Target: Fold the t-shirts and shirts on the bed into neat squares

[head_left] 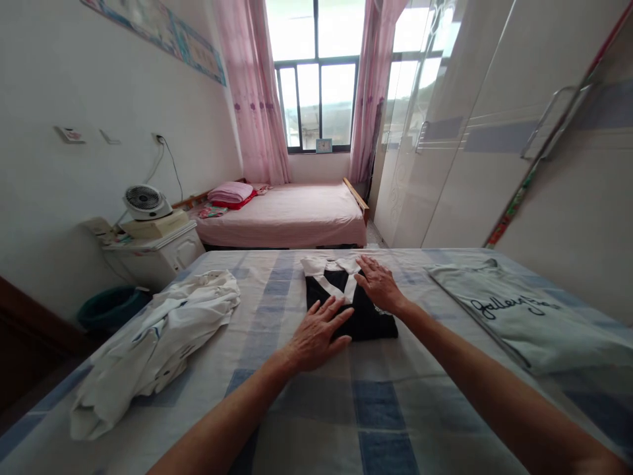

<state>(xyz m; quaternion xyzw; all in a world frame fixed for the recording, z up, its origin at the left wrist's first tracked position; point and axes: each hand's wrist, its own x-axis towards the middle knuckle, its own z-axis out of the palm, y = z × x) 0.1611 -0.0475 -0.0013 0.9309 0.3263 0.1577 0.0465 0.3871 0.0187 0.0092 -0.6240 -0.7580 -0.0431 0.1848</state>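
A folded black shirt with a white collar and white trim lies on the blue-and-white checked bed sheet. My left hand rests on its left side, fingers spread and flat. On the upper right of the shirt, by the collar, lies my right hand, its fingers stretched out. Neither hand grips the cloth. To the left sits a crumpled white garment. A pale shirt with dark lettering is laid out flat on the right.
Beyond this bed stands another bed with a pink sheet and folded pink bedding. A white fan is on a bedside cabinet at left, above a dark green bin. Tall glossy wardrobes line the right wall.
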